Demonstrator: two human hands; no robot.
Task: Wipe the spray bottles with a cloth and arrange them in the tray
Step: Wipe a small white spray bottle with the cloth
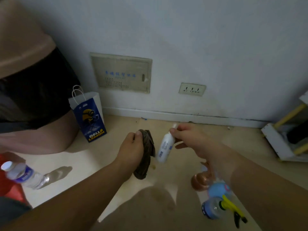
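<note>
My right hand [188, 139] grips a white spray bottle [165, 148] by its neck and holds it tilted above the floor. Just to its left, my left hand [133, 147] is closed on a brown cloth [146, 152] that hangs down from it; cloth and bottle are a small gap apart. Under my right forearm several other bottles stand on the floor: a copper-coloured one [200, 180], a light blue one [216, 190], and a clear blue one with a yellow trigger [215, 210]. A red tray edge [6, 187] shows at the far left.
A clear water bottle [25, 175] lies at the left by the red tray. A blue paper bag [89, 117] stands against a pink bin with a black liner [33, 97]. A white and yellow rack [286, 137] sits at the right, by the wall.
</note>
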